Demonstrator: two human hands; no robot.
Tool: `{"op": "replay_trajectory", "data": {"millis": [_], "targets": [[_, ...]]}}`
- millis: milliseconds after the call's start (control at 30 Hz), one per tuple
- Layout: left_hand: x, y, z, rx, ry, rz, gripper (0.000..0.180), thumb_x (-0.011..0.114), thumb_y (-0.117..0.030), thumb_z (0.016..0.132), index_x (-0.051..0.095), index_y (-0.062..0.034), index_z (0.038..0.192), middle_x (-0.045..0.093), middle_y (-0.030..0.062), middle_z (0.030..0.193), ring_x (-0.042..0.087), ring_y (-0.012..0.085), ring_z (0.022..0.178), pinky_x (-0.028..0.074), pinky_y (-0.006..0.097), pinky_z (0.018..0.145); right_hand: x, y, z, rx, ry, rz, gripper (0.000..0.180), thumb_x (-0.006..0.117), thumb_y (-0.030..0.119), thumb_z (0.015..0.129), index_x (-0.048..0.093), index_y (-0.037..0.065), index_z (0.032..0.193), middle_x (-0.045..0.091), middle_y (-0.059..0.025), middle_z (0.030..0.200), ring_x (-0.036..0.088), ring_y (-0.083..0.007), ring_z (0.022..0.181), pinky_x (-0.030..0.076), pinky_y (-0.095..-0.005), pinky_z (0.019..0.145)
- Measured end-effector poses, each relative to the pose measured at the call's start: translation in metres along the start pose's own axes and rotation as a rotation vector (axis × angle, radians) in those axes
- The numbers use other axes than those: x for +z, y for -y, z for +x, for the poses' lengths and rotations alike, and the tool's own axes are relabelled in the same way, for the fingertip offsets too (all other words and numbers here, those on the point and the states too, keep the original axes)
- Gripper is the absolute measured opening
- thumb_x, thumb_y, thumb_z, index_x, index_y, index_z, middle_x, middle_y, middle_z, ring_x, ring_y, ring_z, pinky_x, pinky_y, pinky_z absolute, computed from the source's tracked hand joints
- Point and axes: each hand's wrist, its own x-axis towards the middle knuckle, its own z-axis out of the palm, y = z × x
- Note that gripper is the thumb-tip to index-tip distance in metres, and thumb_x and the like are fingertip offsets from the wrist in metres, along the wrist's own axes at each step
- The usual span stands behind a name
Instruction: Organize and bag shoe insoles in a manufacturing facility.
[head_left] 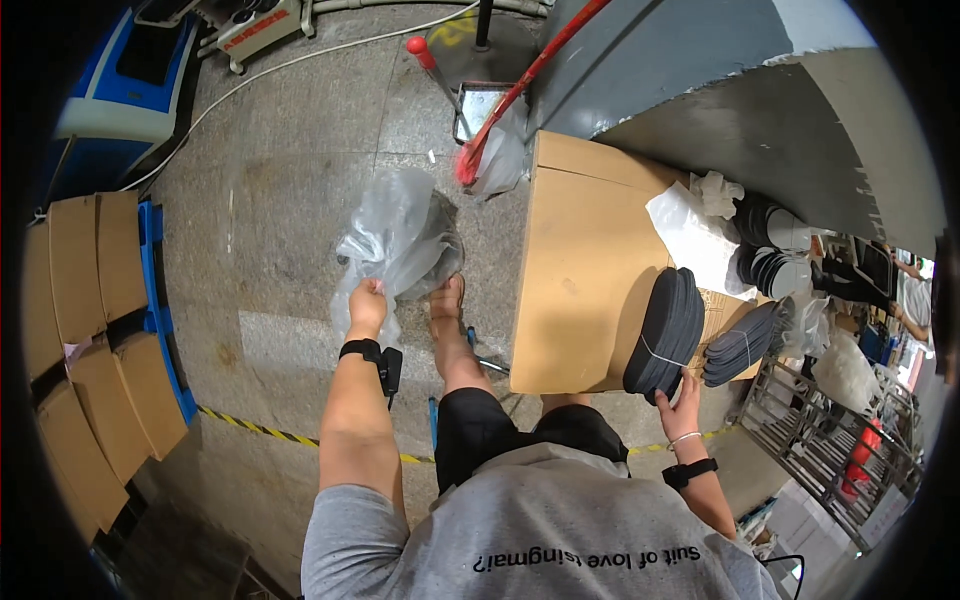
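Observation:
My left hand (367, 308) is closed on the gathered edge of a translucent plastic bag (395, 225), which hangs puffed out above the floor by my foot. On the right, my right hand (684, 408) grips the near end of a tied bundle of dark grey insoles (667, 330), its thumb and fingers on either side. A thin light string wraps around this bundle, which lies on a cardboard-covered surface (575, 290). Beside it is a second, smaller insole bundle (740, 343).
White sheets (700, 235) and round dark stacks (770, 225) occupy the surface's far right. A red-handled broom (520, 85) and a dustpan (480, 108) stand ahead. Cardboard boxes (115, 270) line the left side. A metal rail cart (815, 440) is at right; another person (912, 305) is beyond.

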Motion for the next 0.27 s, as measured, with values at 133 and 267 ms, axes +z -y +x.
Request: {"op": "replay_trajectory", "data": {"millis": [133, 267], "targets": [[0.005, -0.013, 0.001, 0.036, 0.053, 0.012, 0.014, 0.053, -0.004, 0.076, 0.058, -0.0011, 0.088, 0.063, 0.0148, 0.080, 0.061, 0.0238, 0.075, 0.045, 0.029, 0.068, 0.000, 0.000, -0.004, 0.130, -0.007, 0.066, 0.064, 0.064, 0.015, 0.069, 0.033, -0.005, 0.121, 0.040, -0.0243, 0.116, 0.039, -0.0373, 0.109, 0.031, -0.0398, 0.095], [0.018, -0.016, 0.008, -0.059, 0.137, 0.049, 0.020, 0.057, -0.010, 0.074, 0.059, -0.0033, 0.093, 0.064, 0.0145, 0.085, 0.061, 0.0263, 0.080, 0.045, 0.032, 0.073, 0.009, -0.013, -0.015, 0.202, -0.074, 0.162, 0.066, 0.065, 0.016, 0.070, 0.032, -0.005, 0.123, 0.040, -0.0243, 0.119, 0.038, -0.0368, 0.112, 0.030, -0.0387, 0.096]]}}
